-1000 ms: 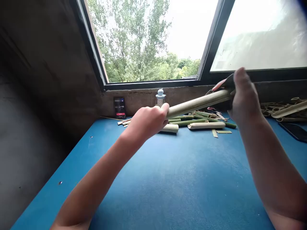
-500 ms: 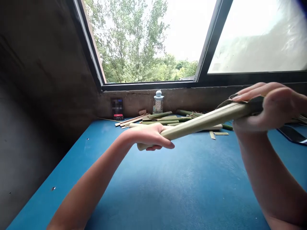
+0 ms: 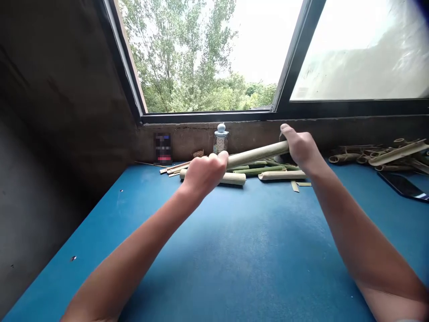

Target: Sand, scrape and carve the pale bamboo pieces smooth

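A long pale-green bamboo piece (image 3: 256, 154) is held up above the back of the table, sloping up to the right. My left hand (image 3: 207, 172) is wrapped round its left end, knuckles up. At the raised right end, my right hand (image 3: 301, 150) is closed with the thumb pointing up. Something dark shows just under that grip; what it is I cannot make out. Behind and below lie several bamboo pieces (image 3: 283, 175), some green, some pale. A short pale bamboo tube (image 3: 234, 179) lies just below my left hand.
On the blue table (image 3: 234, 250), a glass jar (image 3: 220, 142) with a light-blue lid stands by the wall. A phone (image 3: 162, 147) leans at the back left. Split bamboo pieces (image 3: 397, 153) are heaped at the right, near a flat black device (image 3: 400, 183). A window is behind.
My right hand has moved left and away from me, from fingers laid over the bamboo to a closed grip. My left hand has turned knuckles up, and the bamboo has moved farther back.
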Demonstrator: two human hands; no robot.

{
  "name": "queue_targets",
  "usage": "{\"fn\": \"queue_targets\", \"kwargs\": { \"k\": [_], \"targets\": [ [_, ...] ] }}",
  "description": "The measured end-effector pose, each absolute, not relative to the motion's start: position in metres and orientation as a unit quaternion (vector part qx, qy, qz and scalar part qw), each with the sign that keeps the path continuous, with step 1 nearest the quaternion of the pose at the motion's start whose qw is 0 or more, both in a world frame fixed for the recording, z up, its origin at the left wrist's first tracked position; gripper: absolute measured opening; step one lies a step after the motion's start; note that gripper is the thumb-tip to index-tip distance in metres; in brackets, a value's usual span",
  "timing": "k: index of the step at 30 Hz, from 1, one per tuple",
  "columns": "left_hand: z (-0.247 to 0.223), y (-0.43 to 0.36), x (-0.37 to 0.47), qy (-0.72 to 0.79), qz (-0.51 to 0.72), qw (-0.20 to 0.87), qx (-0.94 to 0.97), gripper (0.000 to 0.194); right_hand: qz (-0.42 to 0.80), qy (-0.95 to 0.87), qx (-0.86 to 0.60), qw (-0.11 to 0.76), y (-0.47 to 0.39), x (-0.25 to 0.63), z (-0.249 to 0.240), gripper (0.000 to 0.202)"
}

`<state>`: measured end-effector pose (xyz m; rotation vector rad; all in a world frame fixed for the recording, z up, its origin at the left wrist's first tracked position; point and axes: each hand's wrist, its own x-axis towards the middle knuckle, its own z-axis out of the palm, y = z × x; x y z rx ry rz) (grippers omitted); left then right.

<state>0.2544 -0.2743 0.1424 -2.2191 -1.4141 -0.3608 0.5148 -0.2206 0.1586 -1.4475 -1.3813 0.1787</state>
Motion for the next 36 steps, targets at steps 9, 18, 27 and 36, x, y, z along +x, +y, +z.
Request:
{"fn": "queue_targets", "kwargs": {
  "k": [9,18,27,36],
  "targets": [
    [0.139,-0.229,0.228,-0.424,-0.108,-0.226,-0.871,0.04,-0.065,-0.629,-0.586,0.508,-0.251,0.504,0.17,0.06],
    [0.109,-0.112,0.103,-0.718,-0.29,0.025,-0.632,0.069,-0.071,-0.663,-0.641,0.381,-0.221,0.507,0.154,0.06],
    [0.094,-0.084,0.043,-0.691,-0.269,0.069,-0.667,0.059,-0.022,-0.689,-0.615,0.383,-0.211,0.49,0.144,0.061],
    [0.09,-0.205,0.124,-0.568,-0.259,-0.13,-0.771,0.057,0.114,-0.591,-0.633,0.486,-0.189,0.511,0.131,0.057]
  ]
}}
